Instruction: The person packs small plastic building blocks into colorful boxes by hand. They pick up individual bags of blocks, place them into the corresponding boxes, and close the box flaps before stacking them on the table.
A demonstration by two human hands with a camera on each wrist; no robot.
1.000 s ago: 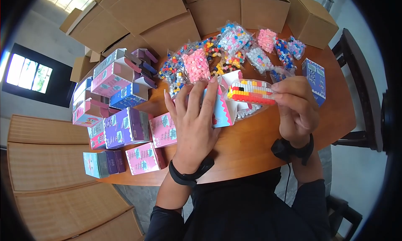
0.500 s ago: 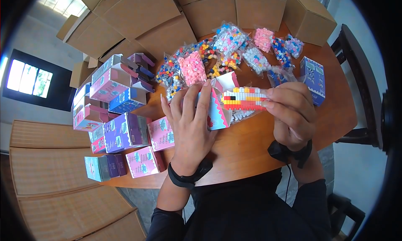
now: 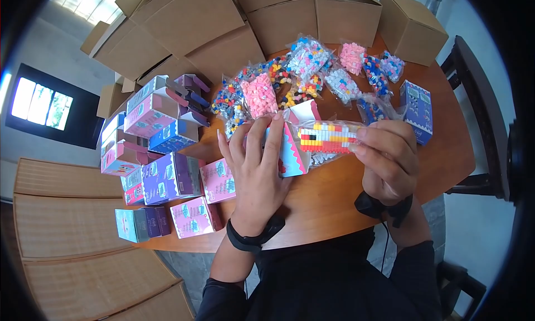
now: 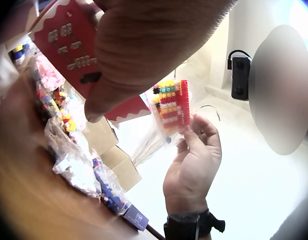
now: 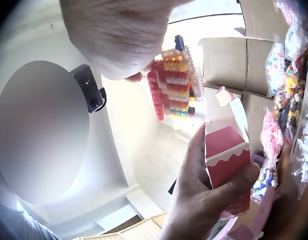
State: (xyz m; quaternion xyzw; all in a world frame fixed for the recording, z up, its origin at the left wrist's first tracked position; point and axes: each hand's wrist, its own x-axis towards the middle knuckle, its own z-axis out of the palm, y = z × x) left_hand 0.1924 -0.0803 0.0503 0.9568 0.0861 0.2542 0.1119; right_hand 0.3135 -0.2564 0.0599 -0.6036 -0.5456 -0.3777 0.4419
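Bagged brick pc (image 3: 327, 138) turned level, nr open pink/blue box (image 3: 295, 158).

Scallop-edged carton (image 3: 295, 156): pink and light blue, one end open, gripped in my left hand (image 3: 255, 165).
Bagged brick block (image 3: 327, 138): red, yellow, white, pinched at one end by my right hand (image 3: 392, 160), near the carton's mouth.

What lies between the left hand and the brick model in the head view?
The open box, gripped by the left hand, lies between that hand and the brick model.
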